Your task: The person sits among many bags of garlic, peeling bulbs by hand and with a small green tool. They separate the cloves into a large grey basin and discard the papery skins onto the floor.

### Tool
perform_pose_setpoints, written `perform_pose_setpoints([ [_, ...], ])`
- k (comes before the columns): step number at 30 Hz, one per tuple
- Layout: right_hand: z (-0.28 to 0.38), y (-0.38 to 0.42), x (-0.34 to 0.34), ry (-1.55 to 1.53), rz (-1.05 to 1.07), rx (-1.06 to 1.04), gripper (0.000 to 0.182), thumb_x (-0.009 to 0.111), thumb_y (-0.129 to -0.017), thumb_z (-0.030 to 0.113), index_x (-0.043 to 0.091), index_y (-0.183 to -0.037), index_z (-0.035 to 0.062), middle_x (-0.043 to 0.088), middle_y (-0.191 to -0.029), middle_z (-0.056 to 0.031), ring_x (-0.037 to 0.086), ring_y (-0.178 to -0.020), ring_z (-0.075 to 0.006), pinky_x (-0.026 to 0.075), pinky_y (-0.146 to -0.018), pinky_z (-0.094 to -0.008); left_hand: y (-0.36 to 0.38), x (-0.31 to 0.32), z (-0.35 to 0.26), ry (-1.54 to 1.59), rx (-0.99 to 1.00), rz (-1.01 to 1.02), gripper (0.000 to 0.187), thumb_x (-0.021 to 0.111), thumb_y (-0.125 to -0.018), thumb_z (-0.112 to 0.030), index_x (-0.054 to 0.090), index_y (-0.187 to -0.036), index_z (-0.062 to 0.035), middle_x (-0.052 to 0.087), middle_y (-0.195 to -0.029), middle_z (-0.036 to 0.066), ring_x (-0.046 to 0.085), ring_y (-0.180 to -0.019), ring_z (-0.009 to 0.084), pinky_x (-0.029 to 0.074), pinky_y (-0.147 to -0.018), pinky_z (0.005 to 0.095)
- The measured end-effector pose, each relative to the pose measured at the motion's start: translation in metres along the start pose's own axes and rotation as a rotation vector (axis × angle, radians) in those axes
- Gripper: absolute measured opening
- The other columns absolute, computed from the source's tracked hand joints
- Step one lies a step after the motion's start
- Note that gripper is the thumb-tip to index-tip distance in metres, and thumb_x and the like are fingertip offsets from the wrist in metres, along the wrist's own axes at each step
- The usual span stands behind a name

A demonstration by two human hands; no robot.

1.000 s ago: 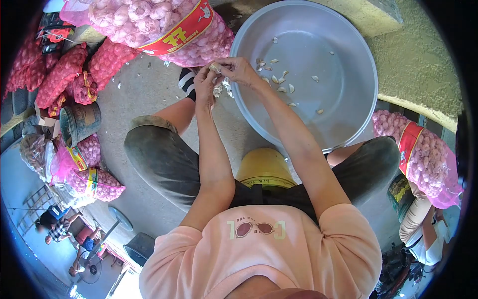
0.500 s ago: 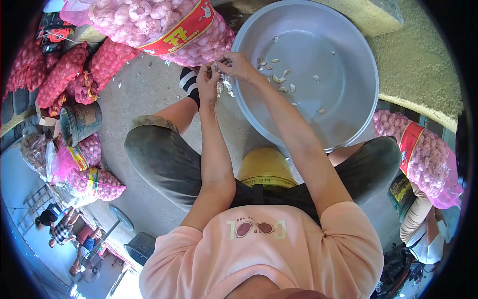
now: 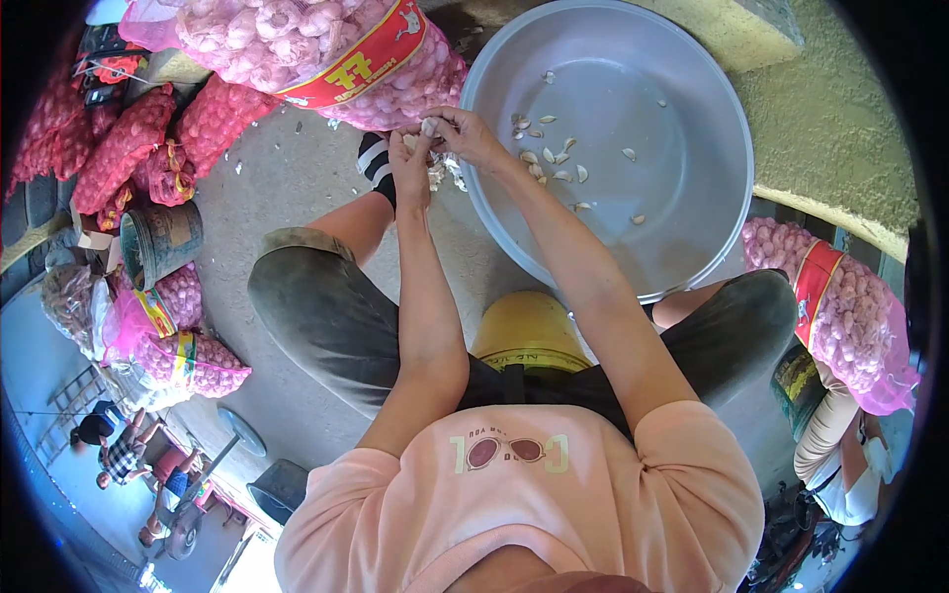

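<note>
My left hand point(image 3: 409, 168) is closed around pale garlic pieces point(image 3: 410, 143), partly hidden by its fingers. Close beside it, over the left rim of a wide grey basin point(image 3: 633, 272), my right hand point(image 3: 471, 138) pinches a whitish piece of garlic point(image 3: 429, 127). The two hands almost meet at the fingertips. Several loose garlic cloves point(image 3: 562, 176) lie scattered on the basin floor, mostly towards its left side. White papery skins point(image 3: 450, 173) are on the ground under my hands.
A big mesh sack of garlic point(image 3: 297, 49) stands just beyond my hands. Red mesh sacks point(image 3: 124, 148) and a dark bucket point(image 3: 163, 242) line the left. A yellow bucket point(image 3: 529, 331) sits between my legs. Another garlic sack point(image 3: 850, 316) is at right. People point(image 3: 124, 460) are far off, lower left.
A few more cloves now lie in the left part of the basin. My fingers have shifted slightly, and the whitish garlic in them shows more clearly. Both arms stay almost in place.
</note>
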State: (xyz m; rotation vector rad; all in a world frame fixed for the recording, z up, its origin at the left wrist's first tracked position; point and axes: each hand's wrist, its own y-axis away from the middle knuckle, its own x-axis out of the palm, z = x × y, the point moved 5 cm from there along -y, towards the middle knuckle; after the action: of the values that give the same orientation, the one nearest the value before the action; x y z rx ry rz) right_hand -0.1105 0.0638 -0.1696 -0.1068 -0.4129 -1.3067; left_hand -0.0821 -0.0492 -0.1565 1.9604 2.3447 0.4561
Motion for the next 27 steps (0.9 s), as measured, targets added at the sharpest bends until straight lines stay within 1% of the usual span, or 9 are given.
perform_pose_setpoints([
  [2, 0.004, 0.004, 0.0, -0.045, -0.014, 0.069, 0.024, 0.052, -0.095, 0.015, 0.058, -0.114, 0.0006, 0.063, -0.097, -0.0065, 0.063, -0.076, -0.0107, 0.056, -0.07, -0.0259, 0.0, 0.002, -0.004, -0.083, 0.082, 0.036, 0.015, 0.061, -0.09, -0.02, 0.052, -0.093, -0.009, 0.054, -0.069, -0.003, 0.045, -0.053, 0.0035, 0.034, -0.046, 0.0169],
  [4, 0.005, 0.006, 0.0, -0.089, -0.028, 0.136, 0.025, 0.053, -0.095, 0.016, 0.058, -0.114, 0.0009, 0.063, -0.098, -0.0068, 0.063, -0.078, -0.0108, 0.057, -0.071, -0.0261, -0.006, -0.006, 0.004, 0.02, 0.072, -0.053, 0.018, 0.065, -0.088, -0.019, 0.052, -0.093, -0.0076, 0.051, -0.063, -0.004, 0.041, -0.046, 0.0033, 0.031, -0.041, 0.0169],
  [6, 0.002, 0.007, 0.002, -0.118, -0.068, 0.159, 0.024, 0.054, -0.094, 0.014, 0.06, -0.109, -0.003, 0.065, -0.095, -0.009, 0.065, -0.08, -0.0156, 0.058, -0.07, -0.0287, -0.007, -0.009, 0.009, 0.013, 0.087, -0.078, 0.019, 0.064, -0.088, -0.02, 0.052, -0.093, -0.0071, 0.05, -0.061, -0.004, 0.04, -0.045, 0.0034, 0.03, -0.039, 0.0172],
  [10, -0.011, 0.006, 0.009, -0.292, -0.034, 0.234, 0.025, 0.054, -0.094, 0.015, 0.059, -0.111, -0.0016, 0.065, -0.096, -0.0091, 0.065, -0.08, -0.0144, 0.058, -0.07, -0.0272, -0.007, -0.014, 0.007, 0.12, 0.076, -0.229, 0.02, 0.064, -0.089, -0.023, 0.052, -0.093, -0.0069, 0.048, -0.06, -0.004, 0.04, -0.044, 0.0034, 0.03, -0.038, 0.0178],
  [14, -0.01, 0.004, 0.006, -0.314, -0.043, 0.205, 0.026, 0.056, -0.093, 0.016, 0.058, -0.112, -0.0009, 0.064, -0.097, -0.0097, 0.064, -0.078, -0.0137, 0.057, -0.07, -0.026, 0.002, -0.016, -0.003, 0.147, 0.001, -0.212, 0.022, 0.064, -0.088, -0.025, 0.053, -0.094, -0.007, 0.049, -0.061, -0.004, 0.041, -0.046, 0.0035, 0.031, -0.04, 0.0177],
  [16, -0.009, 0.002, 0.004, -0.27, -0.037, 0.182, 0.026, 0.058, -0.092, 0.015, 0.058, -0.112, -0.0014, 0.064, -0.096, -0.0096, 0.064, -0.078, -0.0134, 0.057, -0.07, -0.0257, 0.004, -0.008, -0.001, 0.172, -0.138, -0.129, 0.023, 0.064, -0.088, -0.026, 0.053, -0.097, -0.0076, 0.049, -0.063, -0.004, 0.042, -0.049, 0.0034, 0.032, -0.042, 0.0178],
  [19, -0.004, 0.0, 0.0, -0.103, -0.067, 0.163, 0.023, 0.061, -0.089, 0.011, 0.059, -0.107, -0.0036, 0.064, -0.096, -0.0088, 0.063, -0.081, -0.0127, 0.056, -0.07, -0.0254, 0.0, -0.002, 0.0, 0.121, -0.114, -0.005, 0.023, 0.064, -0.088, -0.026, 0.053, -0.098, -0.0088, 0.051, -0.065, -0.005, 0.043, -0.051, 0.0032, 0.033, -0.043, 0.0179],
  [25, -0.005, 0.006, 0.002, -0.294, -0.146, 0.083, 0.013, 0.064, -0.087, 0.007, 0.063, -0.096, -0.0033, 0.065, -0.087, -0.006, 0.064, -0.076, -0.0123, 0.055, -0.069, -0.0234, -0.004, -0.008, 0.003, 0.156, -0.012, -0.077, 0.019, 0.064, -0.088, -0.024, 0.055, -0.096, -0.0096, 0.052, -0.066, -0.005, 0.043, -0.051, 0.0033, 0.032, -0.044, 0.0174],
  [27, -0.005, 0.005, -0.001, -0.063, -0.195, 0.008, 0.013, 0.064, -0.085, 0.008, 0.065, -0.094, -0.0025, 0.066, -0.079, -0.007, 0.064, -0.07, -0.0121, 0.054, -0.067, -0.024, -0.003, -0.009, 0.0, 0.105, 0.011, -0.061, 0.018, 0.064, -0.088, -0.023, 0.055, -0.096, -0.009, 0.052, -0.066, -0.005, 0.043, -0.051, 0.0026, 0.032, -0.044, 0.017],
])
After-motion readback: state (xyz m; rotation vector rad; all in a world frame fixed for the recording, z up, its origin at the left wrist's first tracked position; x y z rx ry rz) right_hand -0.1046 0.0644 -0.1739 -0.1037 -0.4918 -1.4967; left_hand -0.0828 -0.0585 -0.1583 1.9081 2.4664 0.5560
